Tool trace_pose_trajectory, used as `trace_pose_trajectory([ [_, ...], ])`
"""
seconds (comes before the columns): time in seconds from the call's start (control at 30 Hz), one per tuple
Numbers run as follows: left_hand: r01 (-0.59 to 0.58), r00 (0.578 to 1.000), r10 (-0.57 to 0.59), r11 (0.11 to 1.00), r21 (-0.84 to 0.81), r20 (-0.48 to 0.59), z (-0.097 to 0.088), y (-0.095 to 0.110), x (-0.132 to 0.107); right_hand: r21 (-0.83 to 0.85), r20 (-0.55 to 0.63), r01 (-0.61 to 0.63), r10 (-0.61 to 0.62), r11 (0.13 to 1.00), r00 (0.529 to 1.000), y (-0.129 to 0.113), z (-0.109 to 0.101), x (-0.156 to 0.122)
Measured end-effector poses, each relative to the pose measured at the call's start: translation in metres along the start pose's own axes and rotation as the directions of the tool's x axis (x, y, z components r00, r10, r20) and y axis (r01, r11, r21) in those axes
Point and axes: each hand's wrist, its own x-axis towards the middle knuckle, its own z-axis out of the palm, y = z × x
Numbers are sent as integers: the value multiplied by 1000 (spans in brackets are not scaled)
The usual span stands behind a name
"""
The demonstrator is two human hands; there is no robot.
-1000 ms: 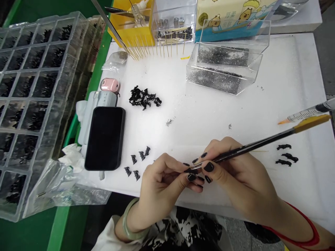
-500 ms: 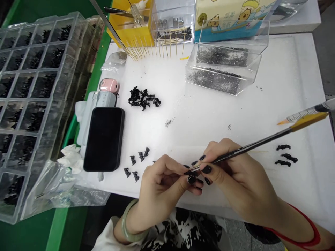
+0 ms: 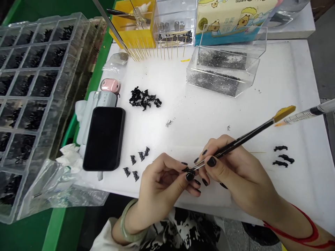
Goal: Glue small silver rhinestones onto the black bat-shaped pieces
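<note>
Between its thumb and forefinger, my left hand (image 3: 159,190) pinches a small black piece (image 3: 187,170), mostly covered by the fingers. My right hand (image 3: 235,177) is closed around black tweezers (image 3: 235,142) with a yellow back end, and their metal tips reach the piece. Several small black bat-shaped pieces (image 3: 133,160) lie to the left of my left hand. Beyond them is a loose heap of black pieces (image 3: 143,98). Right of my right hand, three black pieces (image 3: 281,148) form a short column.
A black phone (image 3: 104,138) lies at the left beside a pink case (image 3: 110,85). Clear trays (image 3: 247,83) of tiny dark grains stand at the back. A syringe (image 3: 306,114) juts in from the right. A compartment box (image 3: 43,73) of black pieces fills the far left.
The tweezers' yellow back end has swung left and up, so they stand steeper. The fingers of my right hand have shifted along them. My left hand stays nearly in place.
</note>
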Motion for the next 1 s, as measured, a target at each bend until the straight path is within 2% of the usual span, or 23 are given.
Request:
trace_pose_trajectory([
  [0.67,-18,999,18,1000,-16,41,-3,-3,1,10,14,-51,51,999,999,-2,0,-1],
  [0.83,-39,999,39,999,-4,32,-2,-1,2,3,9,-46,46,999,999,-2,0,-1],
  [1.0,-6,1000,6,1000,30,0,-1,0,0,11,27,-30,29,1000,999,-1,-1,0],
])
